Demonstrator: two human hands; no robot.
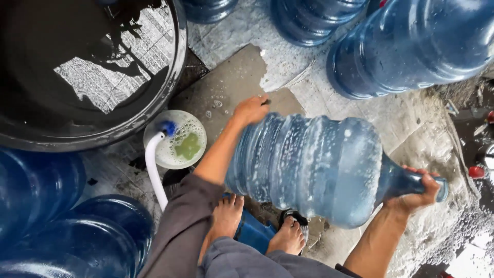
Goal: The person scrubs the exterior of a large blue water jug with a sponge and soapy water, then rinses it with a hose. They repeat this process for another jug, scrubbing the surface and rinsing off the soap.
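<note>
I hold a large blue water jug (319, 164) sideways in front of me, its inside streaked with suds. My left hand (251, 109) presses against the jug's flat bottom end. My right hand (414, 193) is wrapped around its narrow neck near the mouth. My bare feet (257, 226) stand below it on wet concrete.
A big black tub (154, 103) of dark water fills the upper left. A small white bowl (181, 139) of soapy water with a green sponge and a white hose (153, 172) lies beside it. More blue jugs stand at the top (411, 46) and lower left (77, 237).
</note>
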